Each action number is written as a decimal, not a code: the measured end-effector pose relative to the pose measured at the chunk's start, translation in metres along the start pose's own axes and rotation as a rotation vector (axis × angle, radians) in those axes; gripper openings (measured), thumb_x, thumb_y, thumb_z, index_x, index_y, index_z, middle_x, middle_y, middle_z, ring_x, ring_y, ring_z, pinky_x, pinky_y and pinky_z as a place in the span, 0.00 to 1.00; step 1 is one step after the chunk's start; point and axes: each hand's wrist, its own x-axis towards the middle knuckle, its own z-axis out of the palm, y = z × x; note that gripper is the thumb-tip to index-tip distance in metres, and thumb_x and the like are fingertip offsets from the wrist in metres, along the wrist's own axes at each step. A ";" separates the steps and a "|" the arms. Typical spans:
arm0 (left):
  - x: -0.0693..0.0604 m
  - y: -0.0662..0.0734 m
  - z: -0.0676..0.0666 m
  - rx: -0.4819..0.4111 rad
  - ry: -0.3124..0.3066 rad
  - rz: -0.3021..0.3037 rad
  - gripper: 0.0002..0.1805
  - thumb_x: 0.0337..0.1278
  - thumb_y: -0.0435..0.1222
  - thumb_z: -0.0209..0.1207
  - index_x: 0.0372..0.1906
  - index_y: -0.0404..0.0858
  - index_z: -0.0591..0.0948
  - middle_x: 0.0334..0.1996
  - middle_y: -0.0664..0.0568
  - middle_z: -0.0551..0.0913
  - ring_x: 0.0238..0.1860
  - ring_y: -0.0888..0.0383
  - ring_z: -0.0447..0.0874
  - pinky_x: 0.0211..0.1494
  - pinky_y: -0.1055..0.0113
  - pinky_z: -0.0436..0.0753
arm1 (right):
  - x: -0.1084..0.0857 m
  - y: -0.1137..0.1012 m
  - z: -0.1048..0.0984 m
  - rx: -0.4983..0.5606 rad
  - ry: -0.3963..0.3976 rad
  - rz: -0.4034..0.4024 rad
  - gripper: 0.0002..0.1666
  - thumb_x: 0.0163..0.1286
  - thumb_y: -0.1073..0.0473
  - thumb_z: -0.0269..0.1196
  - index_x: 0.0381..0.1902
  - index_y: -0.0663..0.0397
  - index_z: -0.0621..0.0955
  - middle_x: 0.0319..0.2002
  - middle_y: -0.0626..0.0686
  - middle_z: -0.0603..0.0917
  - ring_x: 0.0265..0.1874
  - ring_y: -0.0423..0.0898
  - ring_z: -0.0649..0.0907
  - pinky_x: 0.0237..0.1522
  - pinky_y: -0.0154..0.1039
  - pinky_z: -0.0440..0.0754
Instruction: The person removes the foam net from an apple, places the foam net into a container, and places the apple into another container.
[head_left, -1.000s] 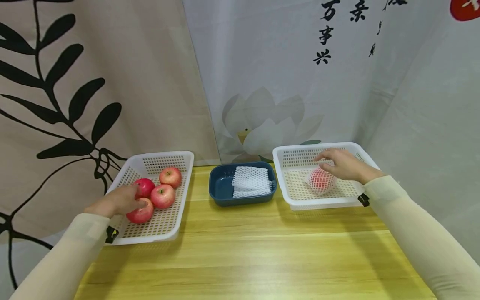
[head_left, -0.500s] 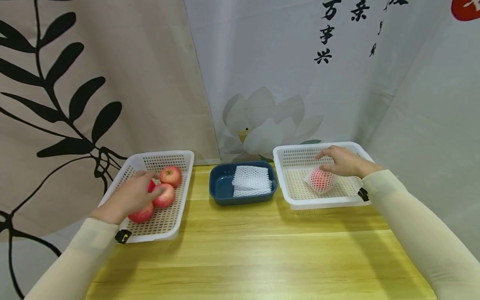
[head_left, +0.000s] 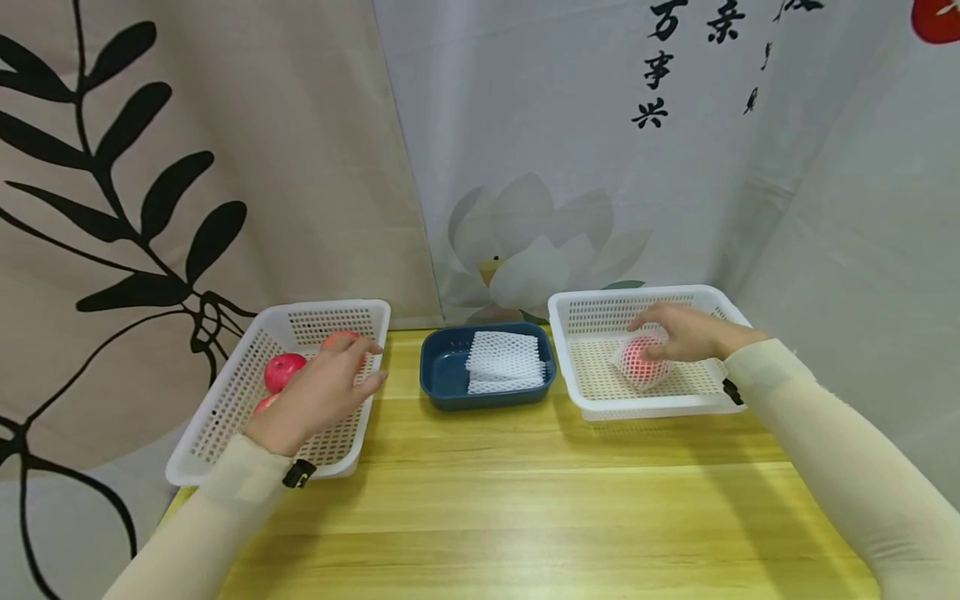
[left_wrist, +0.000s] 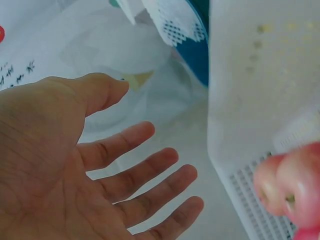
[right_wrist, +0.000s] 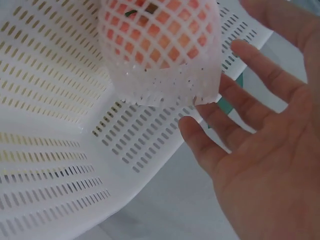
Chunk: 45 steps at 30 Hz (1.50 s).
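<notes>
My left hand (head_left: 322, 396) hovers over the left white basket (head_left: 197, 454), its fingers spread and nothing in its palm in the left wrist view. Red apples (head_left: 283, 372) lie in that basket, partly hidden by this hand in the head view. On the right, an apple in a white foam net (head_left: 637, 364) sits in another white basket (head_left: 600, 410). Close beside that apple is my right hand (head_left: 686, 332), its fingers (right_wrist: 272, 75) loosely extended in the right wrist view. Whether they touch the net, I cannot tell.
Between the baskets stands a dark blue tray (head_left: 442, 402) with white foam nets (head_left: 504, 364) stacked in it. All three containers are on a wooden table (head_left: 480, 508). A printed curtain (head_left: 540, 150) hangs behind.
My left hand has moved right across the left basket, from beside the apples to near the basket's right rim, carrying nothing. The right hand has barely moved; its thumb is slightly lower by the netted apple.
</notes>
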 end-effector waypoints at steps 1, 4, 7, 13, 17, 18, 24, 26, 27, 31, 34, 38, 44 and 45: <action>0.001 0.004 0.002 0.002 0.005 0.006 0.28 0.86 0.47 0.67 0.76 0.35 0.82 0.74 0.33 0.82 0.69 0.35 0.86 0.73 0.33 0.89 | 0.000 0.000 0.001 -0.003 -0.003 -0.007 0.31 0.77 0.56 0.80 0.73 0.57 0.87 0.76 0.68 0.85 0.80 0.76 0.80 0.81 0.79 0.75; 0.004 0.012 0.008 0.010 0.007 0.012 0.27 0.86 0.48 0.67 0.75 0.37 0.83 0.74 0.35 0.84 0.71 0.35 0.87 0.70 0.34 0.91 | 0.001 -0.001 0.002 -0.003 -0.015 -0.019 0.32 0.75 0.56 0.81 0.73 0.57 0.87 0.77 0.69 0.84 0.79 0.77 0.79 0.81 0.80 0.75; 0.007 0.021 0.015 0.011 0.014 0.031 0.26 0.86 0.49 0.68 0.75 0.39 0.83 0.74 0.37 0.85 0.68 0.37 0.89 0.65 0.38 0.95 | 0.003 -0.001 0.004 -0.023 -0.034 -0.026 0.33 0.73 0.56 0.82 0.73 0.56 0.87 0.77 0.69 0.84 0.79 0.77 0.80 0.80 0.80 0.76; 0.014 0.039 0.033 0.002 0.030 0.105 0.28 0.85 0.48 0.70 0.77 0.38 0.82 0.72 0.36 0.86 0.65 0.39 0.91 0.66 0.43 0.95 | 0.007 -0.001 0.009 -0.062 -0.071 -0.034 0.34 0.72 0.59 0.83 0.73 0.56 0.87 0.76 0.67 0.85 0.77 0.75 0.82 0.79 0.78 0.78; 0.019 0.053 0.045 -0.021 0.014 0.140 0.29 0.84 0.48 0.70 0.78 0.40 0.82 0.71 0.37 0.86 0.63 0.41 0.91 0.68 0.43 0.95 | 0.008 -0.002 0.011 -0.089 -0.077 -0.043 0.35 0.69 0.62 0.84 0.72 0.58 0.87 0.74 0.67 0.86 0.75 0.74 0.84 0.79 0.77 0.79; 0.021 0.056 0.048 -0.025 0.012 0.146 0.30 0.84 0.49 0.70 0.78 0.40 0.81 0.71 0.38 0.86 0.63 0.42 0.91 0.69 0.44 0.95 | 0.009 -0.002 0.011 -0.098 -0.081 -0.044 0.35 0.68 0.61 0.84 0.72 0.58 0.87 0.73 0.67 0.86 0.74 0.74 0.84 0.79 0.76 0.80; 0.028 0.077 0.064 -0.028 0.041 0.215 0.29 0.83 0.47 0.72 0.77 0.39 0.82 0.71 0.41 0.86 0.66 0.43 0.92 0.70 0.44 0.93 | 0.011 -0.002 0.013 -0.118 -0.132 -0.027 0.39 0.67 0.57 0.86 0.74 0.56 0.86 0.73 0.66 0.86 0.71 0.69 0.86 0.76 0.74 0.83; 0.030 0.084 0.068 -0.031 0.045 0.230 0.28 0.83 0.46 0.72 0.77 0.39 0.83 0.72 0.40 0.86 0.67 0.43 0.91 0.70 0.44 0.93 | 0.012 -0.002 0.013 -0.117 -0.145 -0.016 0.41 0.67 0.56 0.87 0.75 0.56 0.85 0.73 0.66 0.85 0.70 0.69 0.87 0.76 0.74 0.83; 0.032 0.087 0.070 -0.032 0.040 0.232 0.28 0.83 0.47 0.72 0.77 0.39 0.83 0.72 0.41 0.86 0.67 0.43 0.91 0.70 0.44 0.93 | 0.012 -0.002 0.014 -0.117 -0.150 -0.011 0.42 0.67 0.55 0.88 0.75 0.56 0.85 0.73 0.67 0.85 0.71 0.69 0.87 0.76 0.74 0.83; 0.036 0.100 0.078 -0.050 0.035 0.261 0.27 0.84 0.46 0.71 0.76 0.39 0.83 0.71 0.41 0.86 0.67 0.44 0.90 0.70 0.45 0.93 | 0.014 -0.001 0.015 -0.122 -0.166 0.004 0.47 0.64 0.50 0.89 0.77 0.55 0.84 0.74 0.68 0.84 0.73 0.71 0.85 0.78 0.76 0.81; 0.039 0.109 0.085 -0.066 0.028 0.276 0.26 0.85 0.46 0.70 0.77 0.41 0.83 0.69 0.43 0.87 0.64 0.45 0.91 0.68 0.46 0.93 | 0.015 0.000 0.016 -0.124 -0.172 0.002 0.49 0.63 0.49 0.90 0.78 0.56 0.83 0.75 0.68 0.85 0.74 0.72 0.84 0.78 0.76 0.81; 0.042 0.119 0.094 -0.084 0.023 0.303 0.26 0.86 0.47 0.69 0.77 0.43 0.83 0.69 0.44 0.87 0.65 0.46 0.91 0.67 0.46 0.94 | 0.016 0.000 0.017 -0.127 -0.178 -0.006 0.49 0.63 0.52 0.90 0.78 0.57 0.82 0.73 0.68 0.86 0.73 0.71 0.85 0.78 0.75 0.81; 0.047 0.134 0.109 -0.087 0.050 0.356 0.28 0.89 0.53 0.66 0.78 0.43 0.83 0.72 0.45 0.86 0.70 0.47 0.89 0.70 0.47 0.93 | 0.018 -0.002 0.016 -0.131 -0.203 0.019 0.49 0.63 0.56 0.89 0.79 0.55 0.82 0.72 0.66 0.87 0.72 0.67 0.86 0.77 0.73 0.83; 0.048 0.137 0.112 -0.089 0.057 0.363 0.28 0.89 0.54 0.66 0.78 0.43 0.83 0.72 0.45 0.86 0.70 0.47 0.89 0.70 0.47 0.93 | 0.019 -0.001 0.017 -0.133 -0.208 0.027 0.50 0.63 0.56 0.89 0.80 0.54 0.82 0.72 0.66 0.87 0.71 0.66 0.87 0.77 0.73 0.83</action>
